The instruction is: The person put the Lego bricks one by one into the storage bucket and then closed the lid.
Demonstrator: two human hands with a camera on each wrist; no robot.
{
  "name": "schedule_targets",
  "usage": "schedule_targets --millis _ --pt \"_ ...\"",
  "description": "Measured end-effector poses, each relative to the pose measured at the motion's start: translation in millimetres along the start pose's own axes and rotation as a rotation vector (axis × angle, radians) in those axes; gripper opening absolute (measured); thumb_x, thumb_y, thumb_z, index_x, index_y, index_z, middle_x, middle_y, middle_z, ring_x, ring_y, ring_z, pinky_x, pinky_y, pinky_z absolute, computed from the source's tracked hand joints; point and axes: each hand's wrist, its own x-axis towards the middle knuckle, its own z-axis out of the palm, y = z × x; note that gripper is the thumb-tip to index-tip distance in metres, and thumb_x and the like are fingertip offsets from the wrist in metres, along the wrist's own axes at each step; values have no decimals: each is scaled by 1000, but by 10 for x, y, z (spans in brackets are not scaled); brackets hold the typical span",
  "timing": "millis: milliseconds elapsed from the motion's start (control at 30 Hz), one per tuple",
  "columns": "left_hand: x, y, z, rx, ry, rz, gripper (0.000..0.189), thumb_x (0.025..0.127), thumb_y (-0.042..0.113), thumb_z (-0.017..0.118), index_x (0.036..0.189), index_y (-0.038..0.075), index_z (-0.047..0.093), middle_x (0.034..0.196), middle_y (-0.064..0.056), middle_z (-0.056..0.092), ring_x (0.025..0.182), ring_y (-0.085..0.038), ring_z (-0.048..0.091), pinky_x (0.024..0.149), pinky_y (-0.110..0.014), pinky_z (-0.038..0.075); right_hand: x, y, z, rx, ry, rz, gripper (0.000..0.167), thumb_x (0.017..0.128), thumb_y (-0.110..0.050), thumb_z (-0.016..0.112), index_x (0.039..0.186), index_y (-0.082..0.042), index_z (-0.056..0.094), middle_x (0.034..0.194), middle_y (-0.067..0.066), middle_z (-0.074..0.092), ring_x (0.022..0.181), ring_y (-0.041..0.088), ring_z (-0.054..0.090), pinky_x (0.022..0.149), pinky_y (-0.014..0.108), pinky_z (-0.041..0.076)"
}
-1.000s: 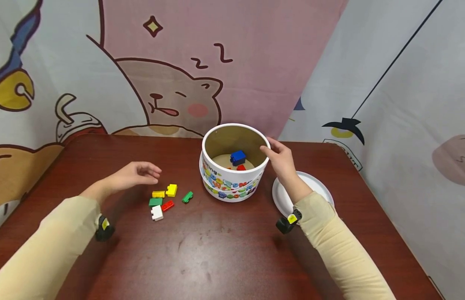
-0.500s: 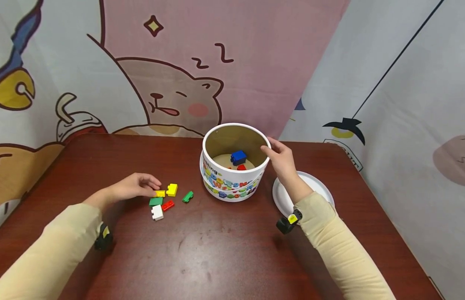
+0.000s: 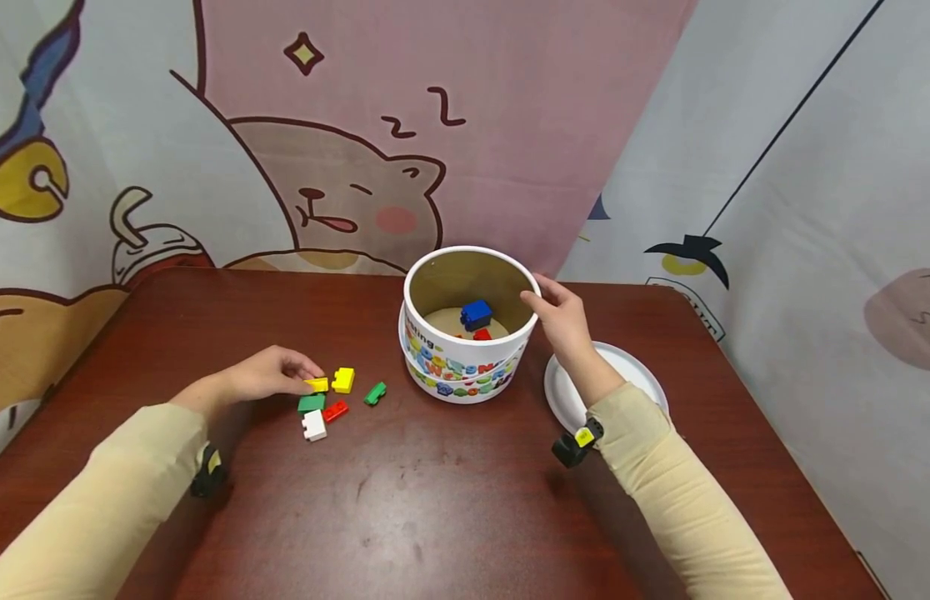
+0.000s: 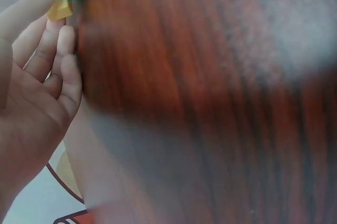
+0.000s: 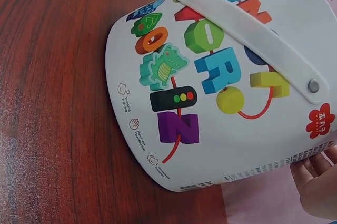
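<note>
Head view: left grip (image 3: 266,372) pinches yellow block (image 3: 317,385) near green block (image 3: 312,403) lying on surface (image 3: 435,508); right grip (image 3: 562,321) holds bucket (image 3: 465,393) by rim.
Left wrist view: yellow block pinched, we think; frame edge cuts it.
Right wrist view: we see right grip touching bucket.

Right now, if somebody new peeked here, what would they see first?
Probably the white bucket near the far edge of the table, gripped by the right hand. Then the bright little blocks left of it, where the left hand pinches a yellow one. Behind is a drawn sleeping bear.
</note>
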Motion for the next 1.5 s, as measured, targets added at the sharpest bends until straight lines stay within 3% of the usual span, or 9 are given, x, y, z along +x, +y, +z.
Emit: schedule_targets --millis 333,633,833,1033,1500 --pt "-25 84 -99 -42 75 -28 29 85 14 67 110 1 67 104 -13 68 84 -17 57 73 -26 50 5 10 -3 1 5 -4 45 89 -12 60 133 -5 51 132 15 53 110 16 50 92 23 42" --pt "-23 236 -230 -17 126 -2 31 85 17 68 112 2 66 106 -13 67 88 -19 57 75 -26 49 6 5 6 -6 2 -13 45 89 -13 61 133 -5 52 131 16 53 111 18 51 99 31 43" --pt "-21 351 -309 -12 154 11 31 85 16 67 112 3 66 107 -12 67 89 -18 56 75 -27 50 5 9 5 -16 2 -17 45 90 -13 60 133 -4 51 131 16 53 108 15 51 92 23 44" --pt "4 496 -415 5 184 24 30 86 16 66 113 4 66 107 -12 67 87 -16 58 75 -27 52 -1 6 4 -16 5 -14 45 89 -13 61 133 -5 52 130 15 54 107 15 51 90 22 44" --pt "164 948 -577 41 189 93 29 86 15 65 113 4 66 107 -11 68 85 -12 61 78 -30 50 2 15 8 -4 6 -18 45 89 -12 61 132 -3 52 132 16 52 109 16 50 89 20 43"
